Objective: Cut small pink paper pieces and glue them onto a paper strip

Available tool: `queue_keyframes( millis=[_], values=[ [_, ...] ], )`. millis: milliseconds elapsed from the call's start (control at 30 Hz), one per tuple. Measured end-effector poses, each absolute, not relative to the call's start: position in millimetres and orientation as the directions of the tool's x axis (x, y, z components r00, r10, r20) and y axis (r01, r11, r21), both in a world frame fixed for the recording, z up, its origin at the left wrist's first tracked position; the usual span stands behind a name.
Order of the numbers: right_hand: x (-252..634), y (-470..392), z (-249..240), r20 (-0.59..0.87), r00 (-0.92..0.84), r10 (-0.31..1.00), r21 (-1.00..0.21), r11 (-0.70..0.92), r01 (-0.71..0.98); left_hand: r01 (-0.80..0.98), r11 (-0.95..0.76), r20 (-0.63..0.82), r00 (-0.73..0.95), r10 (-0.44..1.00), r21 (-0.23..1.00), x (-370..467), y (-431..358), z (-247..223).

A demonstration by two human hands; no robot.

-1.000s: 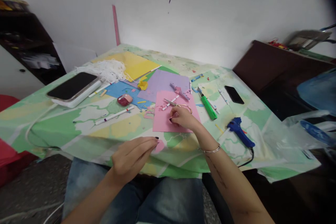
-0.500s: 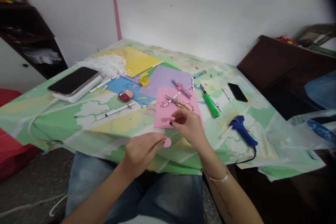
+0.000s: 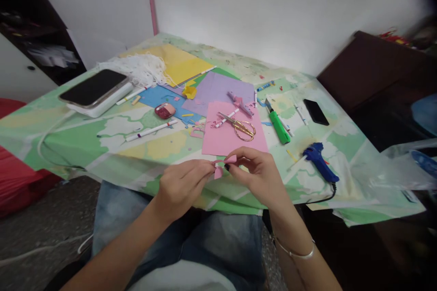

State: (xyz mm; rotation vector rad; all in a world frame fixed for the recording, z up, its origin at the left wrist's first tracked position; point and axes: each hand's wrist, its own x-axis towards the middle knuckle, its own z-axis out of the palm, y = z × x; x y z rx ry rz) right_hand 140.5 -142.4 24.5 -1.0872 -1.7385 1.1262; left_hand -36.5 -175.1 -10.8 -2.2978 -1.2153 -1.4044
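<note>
Small rounded pink pieces (image 3: 218,173) are between my two hands, just in front of the table's near edge. My left hand (image 3: 187,184) pinches them at its fingertips. My right hand (image 3: 254,170) has thumb and forefinger closed on another part of the pink pieces, a curled strip. A pink sheet (image 3: 215,141) lies beyond the hands, with gold-handled scissors (image 3: 244,129) and a pink-striped stick (image 3: 227,118) on it. Behind it is a purple sheet (image 3: 215,86) bearing a purple roll with a pink bit (image 3: 240,103).
A green cutter (image 3: 279,128), a black phone (image 3: 316,112) and a blue glue gun (image 3: 321,162) lie to the right. At left are a large phone on a white box (image 3: 97,93), white yarn (image 3: 139,70), a red round case (image 3: 165,110) and a white stick (image 3: 150,131).
My right hand has come down off the pink sheet to my left hand and now grips pink pieces there too. The view has tilted slightly downward.
</note>
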Motion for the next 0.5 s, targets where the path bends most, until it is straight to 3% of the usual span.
queue_keyframes(
  millis=[233,500],
  values=[
    [140.5,-149.3,21.4,0.401,-0.293,0.868,-0.741,0.495,0.453,0.768,-0.615,0.821,0.228,0.523,0.179,-34.4,-173.7,-7.5],
    [139.7,-155.6,22.3,0.496,-0.446,0.745,-0.484,0.664,0.570,0.781,-0.580,0.774,0.212,0.596,0.233,-34.3,-172.2,-11.2]
  ],
)
